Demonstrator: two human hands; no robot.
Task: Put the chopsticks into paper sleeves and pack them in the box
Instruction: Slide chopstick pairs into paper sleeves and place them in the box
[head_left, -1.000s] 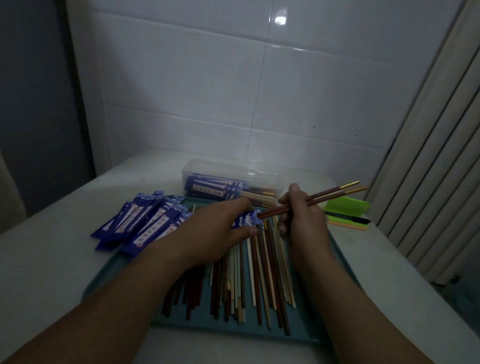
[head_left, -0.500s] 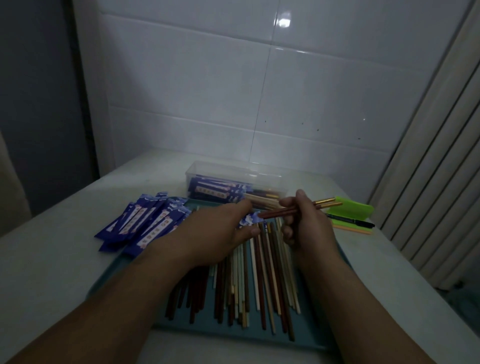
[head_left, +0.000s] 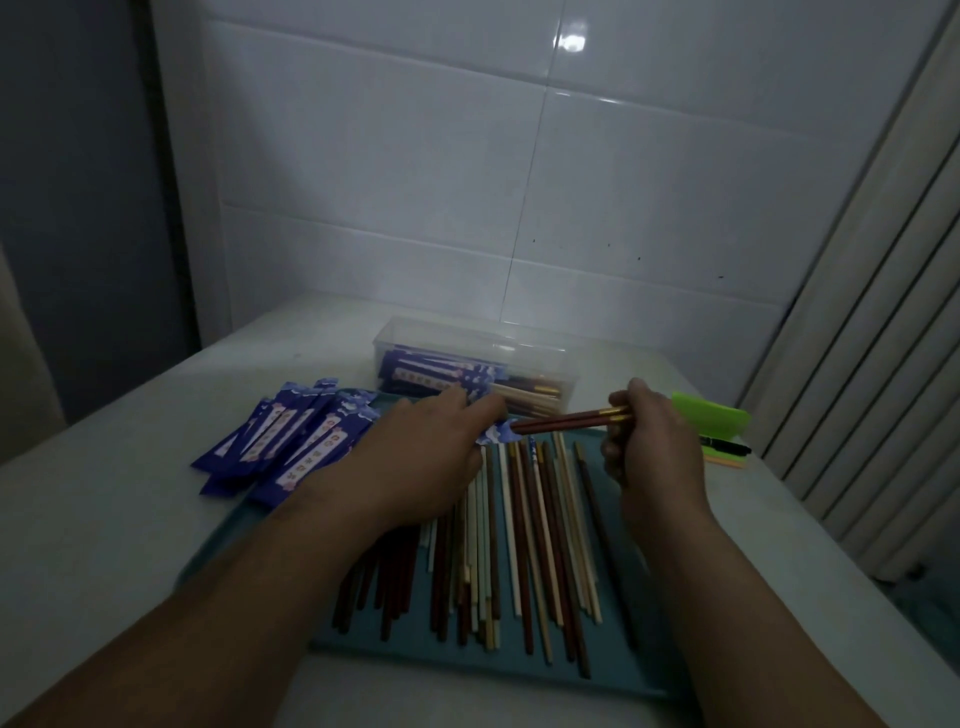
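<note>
**Red-brown pair of chopsticks (head_left: 561, 422) sits deeper in paper sleeve (head_left: 496, 432)**

Less of the pair shows outside the sleeve than 1 s ago. The gold-banded ends then stuck out well past the right hand; they now lie at its fingers.

At the far left, a pile of empty sleeves (head_left: 291, 441), blue with pale labels, lies partly on the tabletop (head_left: 104, 519) and partly over the left edge of the teal tray (head_left: 467, 660). The left hand (head_left: 421, 457) hovers over the back of the tray, its fingers clamped on the paper sleeve near the mouth. The pair of chopsticks runs almost level from that mouth to the right, tips hidden inside the sleeve. Beneath both hands, loose chopsticks (head_left: 519, 545) in dark brown, red-brown and pale tones lie side by side on the tray, pointing away from the person.

Behind the tray stands the clear box (head_left: 467, 338), already holding several sleeved chopsticks laid lengthwise.

The right hand (head_left: 649, 447) pinches the 2 gold-banded ends between thumb and curled fingers. Further right on the tabletop lie a green pad (head_left: 711, 421) and a black pen (head_left: 724, 444), just beside each other.
</note>
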